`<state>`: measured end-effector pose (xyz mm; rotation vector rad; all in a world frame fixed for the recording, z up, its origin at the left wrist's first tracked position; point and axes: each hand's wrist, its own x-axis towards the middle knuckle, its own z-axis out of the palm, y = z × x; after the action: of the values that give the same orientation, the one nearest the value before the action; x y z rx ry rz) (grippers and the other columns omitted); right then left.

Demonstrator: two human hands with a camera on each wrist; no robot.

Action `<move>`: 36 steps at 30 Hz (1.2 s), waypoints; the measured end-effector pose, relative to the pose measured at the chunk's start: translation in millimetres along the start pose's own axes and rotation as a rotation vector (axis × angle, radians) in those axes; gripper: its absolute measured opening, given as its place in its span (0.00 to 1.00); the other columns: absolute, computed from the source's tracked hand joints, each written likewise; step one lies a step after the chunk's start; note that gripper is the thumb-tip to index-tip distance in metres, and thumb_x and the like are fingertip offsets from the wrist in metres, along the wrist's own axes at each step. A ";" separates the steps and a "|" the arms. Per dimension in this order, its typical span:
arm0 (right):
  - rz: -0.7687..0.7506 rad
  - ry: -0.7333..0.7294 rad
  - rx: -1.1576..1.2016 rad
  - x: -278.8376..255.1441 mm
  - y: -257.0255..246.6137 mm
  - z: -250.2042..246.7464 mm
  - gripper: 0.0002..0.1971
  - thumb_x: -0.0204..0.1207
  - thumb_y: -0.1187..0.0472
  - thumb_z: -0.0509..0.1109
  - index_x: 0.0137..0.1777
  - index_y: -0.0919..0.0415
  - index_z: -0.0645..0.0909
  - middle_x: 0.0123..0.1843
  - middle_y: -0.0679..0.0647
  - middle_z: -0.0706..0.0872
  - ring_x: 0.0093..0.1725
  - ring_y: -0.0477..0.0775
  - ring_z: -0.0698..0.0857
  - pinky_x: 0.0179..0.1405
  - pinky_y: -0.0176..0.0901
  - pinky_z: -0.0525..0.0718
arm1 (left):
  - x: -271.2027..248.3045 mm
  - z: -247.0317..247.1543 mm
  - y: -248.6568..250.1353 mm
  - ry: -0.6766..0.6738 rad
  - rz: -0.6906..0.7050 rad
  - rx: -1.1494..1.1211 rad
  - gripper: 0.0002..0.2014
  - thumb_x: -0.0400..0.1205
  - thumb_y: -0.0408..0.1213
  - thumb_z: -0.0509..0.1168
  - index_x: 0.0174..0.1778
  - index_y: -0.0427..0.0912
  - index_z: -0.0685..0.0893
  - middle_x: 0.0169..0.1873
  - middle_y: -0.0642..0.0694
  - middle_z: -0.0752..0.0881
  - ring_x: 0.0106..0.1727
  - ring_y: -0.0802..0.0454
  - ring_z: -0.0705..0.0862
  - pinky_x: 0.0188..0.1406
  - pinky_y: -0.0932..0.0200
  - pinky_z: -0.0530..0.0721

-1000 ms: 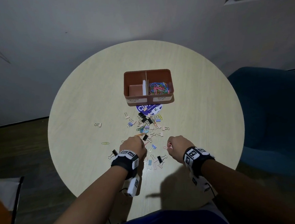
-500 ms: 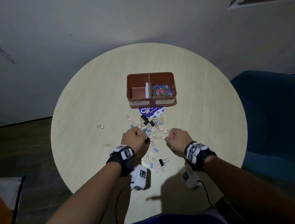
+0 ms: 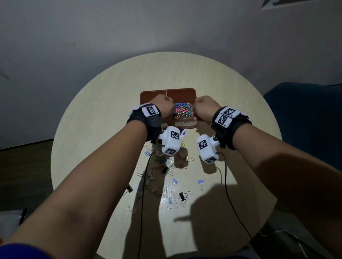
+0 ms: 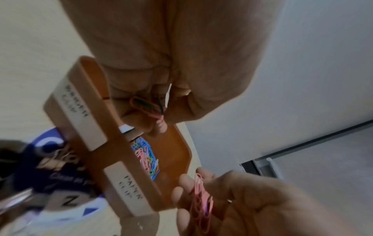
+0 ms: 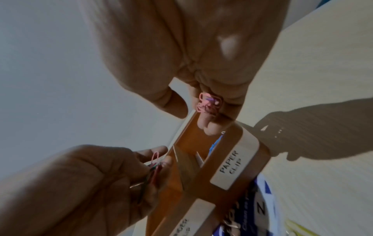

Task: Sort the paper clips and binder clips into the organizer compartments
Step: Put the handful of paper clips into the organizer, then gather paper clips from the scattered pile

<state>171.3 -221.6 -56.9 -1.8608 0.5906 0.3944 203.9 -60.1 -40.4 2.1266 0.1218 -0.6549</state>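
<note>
A brown two-compartment organizer (image 3: 180, 92) stands mid-table; its right side, labelled PAPER CLIP (image 3: 184, 124), holds a heap of coloured paper clips (image 3: 182, 112). My left hand (image 3: 163, 107) hovers over the divider, gripping several paper clips (image 4: 147, 107), orange, green and pink. My right hand (image 3: 205, 107) hangs over the organizer's right edge, its curled fingers holding a bunch of pink paper clips (image 5: 209, 104). Loose binder clips (image 3: 171, 182) and paper clips lie scattered on the table nearer me. The left compartment is mostly hidden by my left hand.
The round pale wooden table (image 3: 96, 123) stands by a grey wall. A blue round card (image 4: 60, 167) lies just in front of the organizer. A dark blue chair (image 3: 312, 118) is at the right. Wrist camera cables (image 3: 226, 186) trail over the near table.
Both hands rose from the scattered pile and moved forward to the organizer, carrying their paper clips. The head view came closer to the table.
</note>
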 end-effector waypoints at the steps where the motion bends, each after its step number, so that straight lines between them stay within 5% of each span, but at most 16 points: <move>1: -0.007 0.016 -0.009 6.2 -2.5 0.0 0.31 0.70 0.63 0.61 0.76 0.62 0.71 0.52 0.60 0.85 0.40 0.60 0.86 0.45 0.53 0.87 | 3.4 -1.6 5.2 0.000 0.001 0.035 0.13 0.78 0.34 0.62 0.55 0.40 0.87 0.46 0.39 0.89 0.48 0.41 0.88 0.50 0.45 0.87; 3: -0.039 0.058 -0.040 16.6 -3.3 1.8 0.33 0.67 0.59 0.60 0.77 0.58 0.70 0.60 0.59 0.85 0.52 0.63 0.88 0.58 0.61 0.87 | 7.1 -2.1 14.6 0.027 0.015 0.106 0.21 0.78 0.30 0.64 0.68 0.41 0.82 0.60 0.40 0.87 0.59 0.41 0.86 0.59 0.47 0.87; 7: -0.136 0.017 -0.121 16.5 -4.1 5.3 0.27 0.78 0.63 0.59 0.78 0.52 0.68 0.64 0.57 0.85 0.58 0.63 0.86 0.60 0.64 0.86 | 7.0 4.9 19.7 0.042 0.090 0.172 0.26 0.80 0.26 0.60 0.76 0.39 0.76 0.72 0.42 0.80 0.72 0.45 0.78 0.71 0.54 0.77; 10: -0.211 0.039 -0.066 10.0 4.4 7.5 0.20 0.77 0.68 0.59 0.64 0.50 0.80 0.57 0.53 0.87 0.52 0.59 0.87 0.57 0.62 0.88 | 2.8 5.9 10.0 0.088 0.122 0.082 0.20 0.80 0.26 0.61 0.65 0.44 0.85 0.62 0.45 0.87 0.62 0.48 0.85 0.63 0.55 0.83; 13: -0.211 0.109 0.061 -17.4 16.6 10.5 0.13 0.78 0.65 0.60 0.45 0.48 0.84 0.44 0.51 0.90 0.36 0.54 0.87 0.38 0.59 0.89 | -9.8 -2.5 -13.3 0.153 0.131 -0.123 0.11 0.80 0.29 0.65 0.41 0.50 0.88 0.39 0.49 0.90 0.39 0.46 0.89 0.43 0.47 0.91; 15: -0.179 0.064 0.133 -32.9 35.7 15.6 0.13 0.78 0.65 0.60 0.44 0.51 0.84 0.40 0.53 0.90 0.32 0.54 0.83 0.32 0.58 0.85 | -22.0 -11.0 -39.2 0.181 0.137 -0.185 0.12 0.81 0.28 0.64 0.36 0.49 0.86 0.34 0.50 0.89 0.35 0.47 0.88 0.35 0.53 0.87; 20: -0.103 -0.039 0.085 -56.3 95.9 43.6 0.12 0.76 0.69 0.60 0.42 0.57 0.84 0.36 0.52 0.89 0.33 0.53 0.83 0.32 0.47 0.80 | -66.0 -31.1 -126.8 0.281 -0.003 -0.136 0.15 0.79 0.29 0.62 0.30 0.50 0.85 0.27 0.51 0.87 0.30 0.50 0.84 0.34 0.60 0.78; 23: -0.138 -0.049 -0.167 -67.3 122.2 58.1 0.10 0.74 0.65 0.63 0.42 0.54 0.85 0.40 0.49 0.91 0.37 0.51 0.86 0.38 0.39 0.79 | -100.1 -36.1 -176.2 0.406 -0.183 -0.067 0.10 0.76 0.31 0.63 0.34 0.47 0.87 0.29 0.53 0.88 0.32 0.51 0.86 0.27 0.65 0.81; 25: -0.149 -0.019 -0.295 -70.8 133.5 62.9 0.11 0.76 0.65 0.63 0.45 0.53 0.86 0.45 0.49 0.90 0.43 0.52 0.86 0.41 0.37 0.78 | -113.3 -41.2 -207.4 0.409 -0.203 0.063 0.09 0.76 0.31 0.64 0.36 0.48 0.88 0.36 0.52 0.90 0.39 0.51 0.88 0.39 0.61 0.85; 28: -0.179 0.023 -0.375 -71.7 140.8 67.9 0.11 0.77 0.66 0.60 0.48 0.55 0.84 0.48 0.53 0.89 0.44 0.57 0.87 0.43 0.42 0.84 | -121.0 -50.7 -242.7 0.323 -0.159 0.200 0.12 0.76 0.27 0.64 0.45 0.47 0.88 0.45 0.48 0.88 0.47 0.48 0.85 0.46 0.62 0.76; 32: -0.130 0.010 -0.421 -72.9 139.8 70.9 0.09 0.77 0.65 0.59 0.49 0.54 0.80 0.43 0.55 0.87 0.36 0.58 0.86 0.31 0.42 0.83 | -129.0 -53.4 -261.5 0.192 -0.019 0.313 0.11 0.77 0.34 0.72 0.54 0.47 0.88 0.49 0.48 0.82 0.49 0.51 0.80 0.50 0.61 0.73; 36: -0.074 0.023 -0.368 -72.9 139.1 74.5 0.09 0.75 0.64 0.60 0.44 0.52 0.80 0.43 0.55 0.88 0.39 0.61 0.88 0.35 0.49 0.87 | -121.4 -51.9 -266.4 0.112 0.088 0.465 0.05 0.76 0.30 0.71 0.45 0.42 0.88 0.47 0.46 0.82 0.49 0.48 0.81 0.50 0.59 0.77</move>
<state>32.7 -176.3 -151.6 -2.2340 0.4855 0.4561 36.8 160.0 -150.2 2.6001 -0.0706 -0.5488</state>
